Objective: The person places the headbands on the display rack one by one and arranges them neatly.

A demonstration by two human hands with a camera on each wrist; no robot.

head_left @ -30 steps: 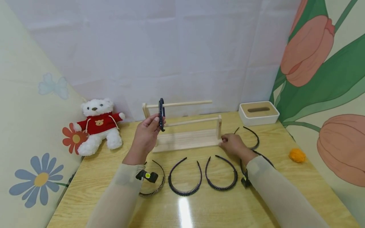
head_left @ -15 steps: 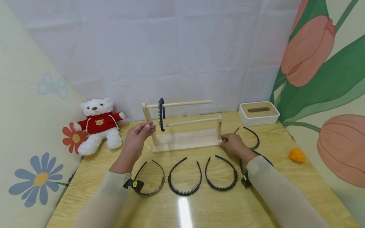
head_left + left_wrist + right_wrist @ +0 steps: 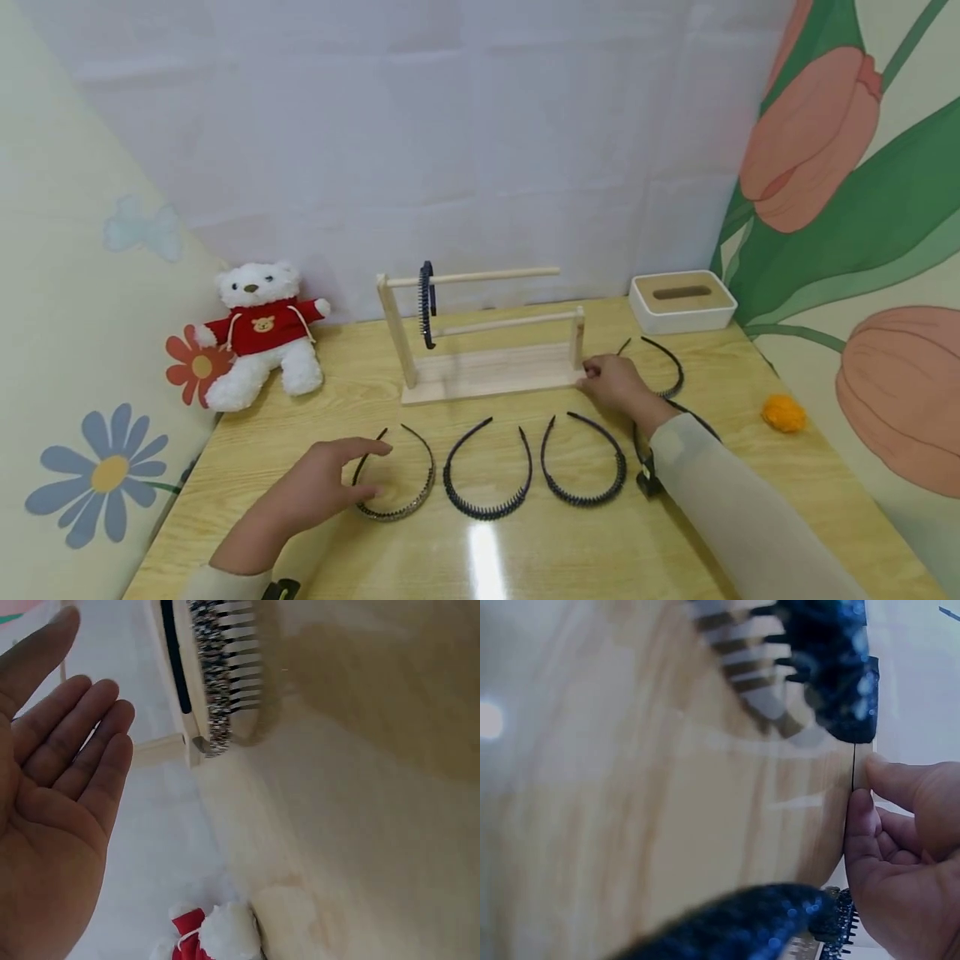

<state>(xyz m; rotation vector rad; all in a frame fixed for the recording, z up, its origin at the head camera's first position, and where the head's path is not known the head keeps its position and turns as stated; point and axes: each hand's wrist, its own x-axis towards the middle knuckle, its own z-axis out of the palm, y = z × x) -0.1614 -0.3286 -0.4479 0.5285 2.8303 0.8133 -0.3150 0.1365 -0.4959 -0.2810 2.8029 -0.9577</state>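
Observation:
My left hand (image 3: 318,485) is spread over the leftmost headband (image 3: 397,512), thumb and fingers apart around its left arm. In the left wrist view that headband (image 3: 215,682) shows a speckled, toothed band just beyond the fingers. A wooden two-rod rack (image 3: 487,379) stands at the back of the table, and a dark toothed headband (image 3: 425,312) hangs on its upper rod near the left post. At the rack's right base corner my right hand (image 3: 617,387) pinches the edge between thumb and fingers; a glittery dark headband (image 3: 832,667) looms close in the right wrist view.
Two dark headbands, the middle one (image 3: 486,510) and another (image 3: 585,498), lie in front of the rack. More lie around the right forearm, one (image 3: 678,371) behind it. A white bear (image 3: 262,333), a tissue box (image 3: 682,302) and an orange ball (image 3: 783,412) surround them.
My left hand has let go of the dark headband, leaving it hanging on the upper rod. It has moved down and toward me to the leftmost headband. The right hand has stayed put.

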